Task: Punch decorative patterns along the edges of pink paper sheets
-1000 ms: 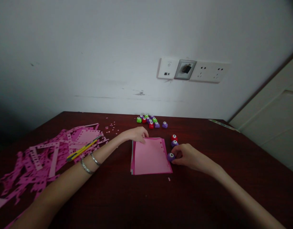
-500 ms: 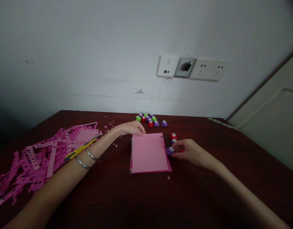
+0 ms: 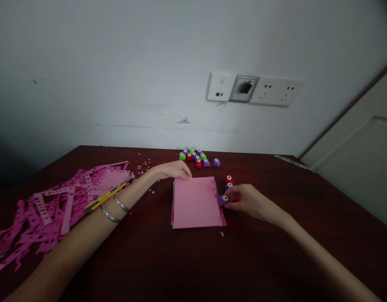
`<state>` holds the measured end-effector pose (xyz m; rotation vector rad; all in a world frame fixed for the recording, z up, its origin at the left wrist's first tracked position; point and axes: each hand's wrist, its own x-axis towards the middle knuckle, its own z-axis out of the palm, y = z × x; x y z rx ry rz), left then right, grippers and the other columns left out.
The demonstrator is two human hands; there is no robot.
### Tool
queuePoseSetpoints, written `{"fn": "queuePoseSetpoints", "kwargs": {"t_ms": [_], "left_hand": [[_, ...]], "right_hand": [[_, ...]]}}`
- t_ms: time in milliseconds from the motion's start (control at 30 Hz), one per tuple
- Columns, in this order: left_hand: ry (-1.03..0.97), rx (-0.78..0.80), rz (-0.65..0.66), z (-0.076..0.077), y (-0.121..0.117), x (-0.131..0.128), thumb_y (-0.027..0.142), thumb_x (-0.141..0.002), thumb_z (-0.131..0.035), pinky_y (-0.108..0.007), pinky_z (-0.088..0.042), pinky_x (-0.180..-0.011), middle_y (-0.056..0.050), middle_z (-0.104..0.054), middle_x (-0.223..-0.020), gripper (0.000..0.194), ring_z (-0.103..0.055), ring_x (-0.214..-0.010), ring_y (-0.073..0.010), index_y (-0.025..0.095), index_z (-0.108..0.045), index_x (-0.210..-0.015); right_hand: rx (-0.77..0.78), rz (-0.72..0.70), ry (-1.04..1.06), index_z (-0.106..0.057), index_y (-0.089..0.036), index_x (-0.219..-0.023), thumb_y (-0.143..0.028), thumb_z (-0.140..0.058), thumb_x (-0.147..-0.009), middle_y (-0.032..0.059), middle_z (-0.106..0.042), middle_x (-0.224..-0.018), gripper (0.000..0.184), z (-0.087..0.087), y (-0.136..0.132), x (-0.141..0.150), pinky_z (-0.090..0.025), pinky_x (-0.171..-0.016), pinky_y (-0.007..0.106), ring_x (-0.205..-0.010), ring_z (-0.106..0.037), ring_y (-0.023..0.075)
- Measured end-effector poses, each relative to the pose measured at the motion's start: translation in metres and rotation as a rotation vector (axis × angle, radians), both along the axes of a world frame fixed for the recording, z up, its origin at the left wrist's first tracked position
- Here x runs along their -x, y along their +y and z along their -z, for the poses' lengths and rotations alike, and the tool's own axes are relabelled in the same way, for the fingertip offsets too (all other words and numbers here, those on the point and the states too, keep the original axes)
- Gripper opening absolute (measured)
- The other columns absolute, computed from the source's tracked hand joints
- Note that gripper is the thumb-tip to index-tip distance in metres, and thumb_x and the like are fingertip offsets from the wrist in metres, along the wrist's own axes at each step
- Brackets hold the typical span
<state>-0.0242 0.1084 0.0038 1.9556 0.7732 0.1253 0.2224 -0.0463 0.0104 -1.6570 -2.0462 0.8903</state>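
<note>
A stack of pink paper (image 3: 197, 203) lies on the table, with small punched marks along its right edge. My left hand (image 3: 177, 170) is closed on the top edge of the upper sheet. Between the thumb and fingers of my right hand (image 3: 245, 199) is a purple craft punch (image 3: 223, 200), set against the right edge of the paper. Just behind that hand stand a red punch (image 3: 228, 180) and another purple punch (image 3: 229, 186). Part of a further red one shows under my right fingers.
Several red, green and purple punches (image 3: 198, 163) are grouped near the wall. A heap of cut pink paper strips (image 3: 67, 209) covers the table's left side, with a yellow utility knife (image 3: 107, 196) on it. A ruler-like strip (image 3: 294, 162) lies at the back right.
My right hand has brought the purple punch slightly left, onto the paper's right edge. My left hand has stayed at the top edge.
</note>
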Motion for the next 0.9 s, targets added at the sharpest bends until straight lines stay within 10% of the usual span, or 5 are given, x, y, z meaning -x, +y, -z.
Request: {"fn": "queuePoseSetpoints", "kwargs": {"t_ms": [900], "left_hand": [[-0.004, 0.055, -0.009, 0.0021, -0.0014, 0.0, 0.027, -0.061, -0.067, -0.026, -0.039, -0.065, -0.005, -0.069, -0.076, 0.02, -0.056, -0.068, -0.014, 0.014, -0.071, -0.076]], "right_hand": [[-0.027, 0.015, -0.037, -0.066, -0.018, -0.08, -0.023, -0.063, -0.072, 0.0042, -0.069, -0.078, 0.01, -0.0019, -0.002, 0.0034, -0.048, -0.064, 0.026, -0.071, -0.063, 0.0172]]}}
